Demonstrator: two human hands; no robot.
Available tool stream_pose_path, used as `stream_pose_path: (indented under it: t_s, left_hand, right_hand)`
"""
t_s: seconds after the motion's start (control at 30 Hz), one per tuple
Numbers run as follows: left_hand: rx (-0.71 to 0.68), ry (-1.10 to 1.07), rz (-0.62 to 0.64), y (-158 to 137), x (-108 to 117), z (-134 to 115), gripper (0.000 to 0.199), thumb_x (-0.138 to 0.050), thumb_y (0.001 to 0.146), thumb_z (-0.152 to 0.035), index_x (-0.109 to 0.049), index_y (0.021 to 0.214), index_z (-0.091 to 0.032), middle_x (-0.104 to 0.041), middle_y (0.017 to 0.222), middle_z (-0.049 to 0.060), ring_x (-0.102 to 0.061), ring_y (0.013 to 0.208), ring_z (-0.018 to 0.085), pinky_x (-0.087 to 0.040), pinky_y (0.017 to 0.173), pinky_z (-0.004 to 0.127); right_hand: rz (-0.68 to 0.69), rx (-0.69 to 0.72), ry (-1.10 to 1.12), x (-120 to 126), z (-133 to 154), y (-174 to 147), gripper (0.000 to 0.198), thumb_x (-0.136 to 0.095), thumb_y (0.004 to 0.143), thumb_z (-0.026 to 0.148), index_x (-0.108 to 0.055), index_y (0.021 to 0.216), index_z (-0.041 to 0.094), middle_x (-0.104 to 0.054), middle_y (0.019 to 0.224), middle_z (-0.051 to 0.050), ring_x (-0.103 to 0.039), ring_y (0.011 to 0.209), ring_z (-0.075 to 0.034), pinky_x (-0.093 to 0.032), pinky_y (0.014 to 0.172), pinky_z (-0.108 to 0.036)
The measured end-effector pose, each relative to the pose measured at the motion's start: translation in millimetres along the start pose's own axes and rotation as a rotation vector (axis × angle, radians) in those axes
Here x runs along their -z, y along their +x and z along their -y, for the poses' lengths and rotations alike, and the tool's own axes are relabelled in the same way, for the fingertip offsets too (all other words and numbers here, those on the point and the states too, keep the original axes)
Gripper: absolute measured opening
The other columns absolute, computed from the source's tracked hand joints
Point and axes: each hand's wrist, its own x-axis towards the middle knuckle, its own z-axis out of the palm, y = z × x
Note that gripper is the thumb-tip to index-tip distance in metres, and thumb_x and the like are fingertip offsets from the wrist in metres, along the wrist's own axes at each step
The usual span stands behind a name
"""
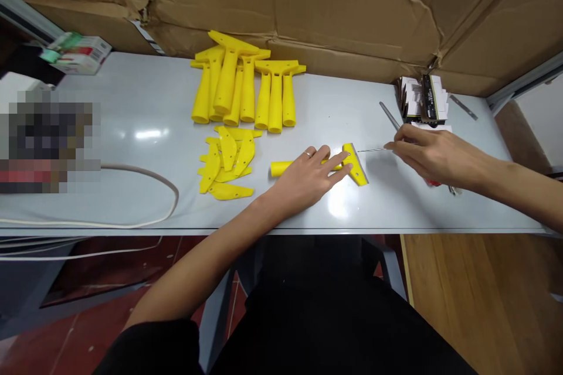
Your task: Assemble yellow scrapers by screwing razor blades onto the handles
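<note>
My left hand [308,179] lies over a yellow scraper [355,167], fingers pressing on its head and handle against the table. A metal blade edge shows along the right side of that head. My right hand [428,152] is closed on a thin-shafted screwdriver [373,150], mostly hidden in the fist; its tip points left, close to the scraper head. Behind the right fingers a grey strip [389,115] slants up; whether it is held, I cannot tell. Left of my left hand is a pile of flat yellow plates [231,158] with holes.
Several yellow scraper handles [233,79] are heaped at the back. Small black-and-white boxes [423,98] stand back right, near a metal blade [463,107]. A white cable [171,187] loops at left. Cardboard [281,6] walls the rear. Small red and metal bits lie partly under my right hand.
</note>
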Motion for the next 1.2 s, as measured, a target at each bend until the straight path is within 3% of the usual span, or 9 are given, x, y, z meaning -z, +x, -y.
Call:
stream_pose_path:
  t_s: [0.2,0.93,1.1,1.2]
  left_hand:
    - [-0.009,-0.003,0.004,-1,2,0,0.049,-0.044,0.106,-0.006,-0.056,0.152,-0.016,-0.055,0.160,0.013,-0.055,0.121,0.031,-0.051,0.097,0.045]
    - [-0.010,0.000,-0.015,0,-2,0,0.051,-0.045,0.103,-0.002,-0.057,0.150,-0.017,-0.057,0.159,0.012,-0.055,0.120,0.030,-0.051,0.097,0.045]
    - [-0.008,-0.002,-0.022,0,-2,0,0.050,-0.047,0.103,-0.003,-0.058,0.150,-0.018,-0.057,0.159,0.013,-0.056,0.119,0.030,-0.052,0.096,0.046]
    - [-0.011,0.007,-0.030,0,-2,-1,0.051,-0.047,0.103,-0.004,-0.056,0.151,-0.019,-0.056,0.159,0.013,-0.057,0.118,0.031,-0.053,0.094,0.046]
  right_hand:
    - [-0.015,0.073,0.187,1,14,-14,0.043,-0.037,0.111,0.024,-0.075,0.127,0.013,-0.072,0.112,-0.012,-0.068,0.089,-0.014,-0.051,0.081,-0.029]
    - [-0.035,0.136,0.191,2,17,-16,0.039,-0.041,0.107,0.019,-0.080,0.115,0.017,-0.071,0.101,-0.009,-0.064,0.074,-0.011,-0.046,0.070,-0.027]
    - [-0.074,0.120,0.225,18,33,0,0.037,-0.046,0.110,0.031,-0.079,0.118,0.018,-0.073,0.101,-0.008,-0.063,0.076,-0.010,-0.042,0.072,-0.025]
    - [0.027,0.033,0.176,28,49,14,0.049,-0.043,0.111,0.047,-0.080,0.106,0.015,-0.069,0.080,-0.007,-0.053,0.061,-0.010,-0.035,0.066,-0.026]
